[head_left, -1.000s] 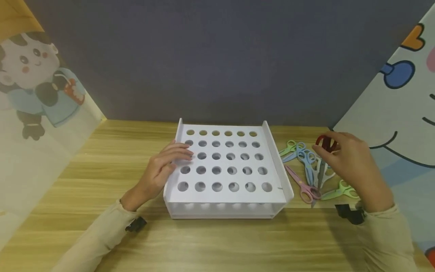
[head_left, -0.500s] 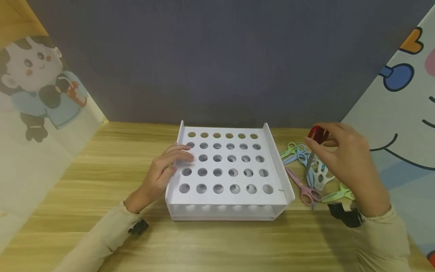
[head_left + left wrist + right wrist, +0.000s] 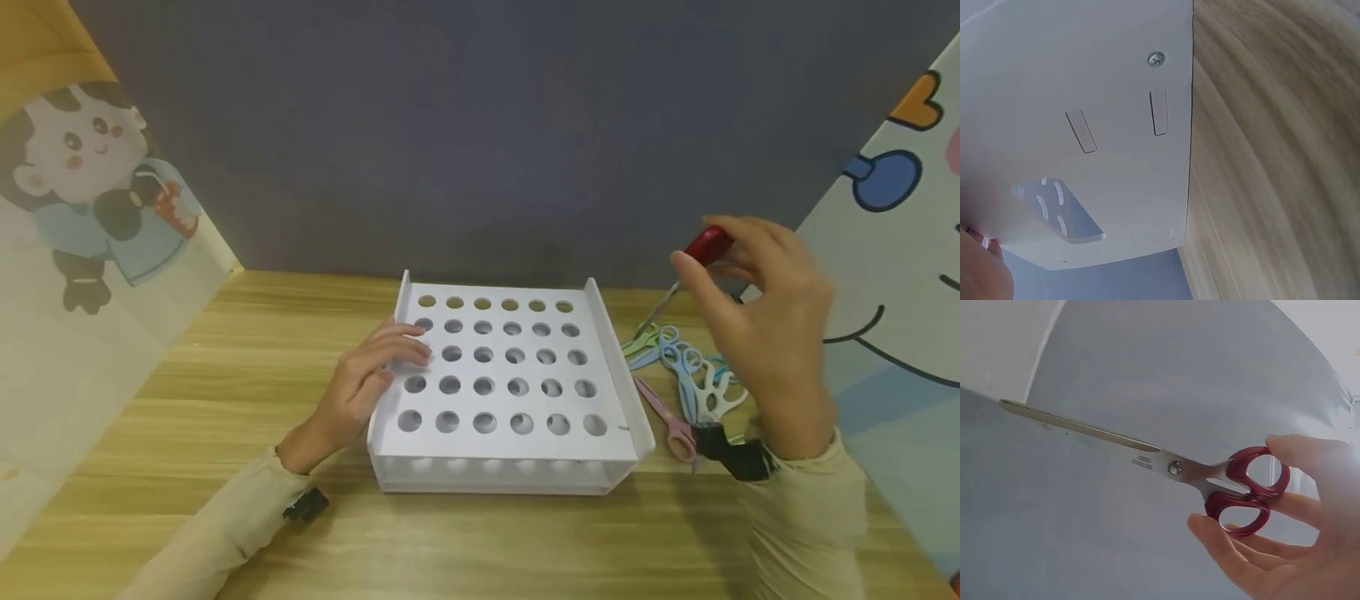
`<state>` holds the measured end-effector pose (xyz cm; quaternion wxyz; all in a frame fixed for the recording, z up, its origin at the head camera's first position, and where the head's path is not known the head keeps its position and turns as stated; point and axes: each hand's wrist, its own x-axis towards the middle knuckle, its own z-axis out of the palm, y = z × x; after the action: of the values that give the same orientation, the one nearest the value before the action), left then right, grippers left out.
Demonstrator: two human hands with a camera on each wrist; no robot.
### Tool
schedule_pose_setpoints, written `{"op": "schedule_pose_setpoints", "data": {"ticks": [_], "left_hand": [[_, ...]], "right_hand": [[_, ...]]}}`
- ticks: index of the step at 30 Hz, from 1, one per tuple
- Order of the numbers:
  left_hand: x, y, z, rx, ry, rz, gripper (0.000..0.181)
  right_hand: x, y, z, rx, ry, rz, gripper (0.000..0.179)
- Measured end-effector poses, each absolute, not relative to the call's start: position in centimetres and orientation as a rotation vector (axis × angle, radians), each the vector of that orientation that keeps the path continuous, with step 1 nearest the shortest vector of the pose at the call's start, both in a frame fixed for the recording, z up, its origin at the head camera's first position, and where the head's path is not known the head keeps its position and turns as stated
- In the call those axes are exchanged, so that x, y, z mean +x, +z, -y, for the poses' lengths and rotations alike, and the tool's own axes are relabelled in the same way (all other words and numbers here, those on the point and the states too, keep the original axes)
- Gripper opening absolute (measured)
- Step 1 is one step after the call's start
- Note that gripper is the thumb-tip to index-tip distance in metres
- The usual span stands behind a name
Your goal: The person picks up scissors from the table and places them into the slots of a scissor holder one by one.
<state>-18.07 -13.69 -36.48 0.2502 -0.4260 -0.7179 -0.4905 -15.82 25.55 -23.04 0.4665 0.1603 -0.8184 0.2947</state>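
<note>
My right hand pinches a pair of scissors by its red handles, raised over the table's right side. In the right wrist view the scissors have closed metal blades, with thumb and fingers at the two red loops. A white rack with rows of round holes stands in the middle of the table. On its left edge rests my left hand, fingers lying over the top plate. The left wrist view shows the rack's side panel, with a cutout and a screw, and part of that hand.
Right of the rack lies a pile of children's scissors: blue ones, white ones, pink ones and green ones. A dark panel rises behind the wooden table. Walls with cartoon pictures flank both sides.
My right hand has lifted the red-handled scissors up from the pile, and the blades have swung to point left. My left hand stays on the rack.
</note>
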Motion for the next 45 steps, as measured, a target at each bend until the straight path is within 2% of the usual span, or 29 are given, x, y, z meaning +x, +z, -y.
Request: {"op": "schedule_pose_setpoints", "data": {"ticks": [11,27,38,45], "left_hand": [[-18.2,-36.8,13.2,-1.181,-1.35,1.957,0.041],[-18.0,-36.7,13.5,-1.16,-1.367,1.938,0.035],[-18.1,-36.9,13.7,-1.145,-1.38,1.912,0.034],[-18.0,-36.9,13.8,-1.126,-1.394,1.931,0.034]], "right_hand": [[-17.2,-23.4,-23.8,0.396,0.855,1.907,0.047],[-22.2,-26.6,-22.2,0.48,1.038,1.949,0.046],[-24.3,-28.8,-21.5,0.626,0.97,2.081,0.05],[-25.0,-29.9,-21.4,0.619,0.915,2.196,0.046]]}}
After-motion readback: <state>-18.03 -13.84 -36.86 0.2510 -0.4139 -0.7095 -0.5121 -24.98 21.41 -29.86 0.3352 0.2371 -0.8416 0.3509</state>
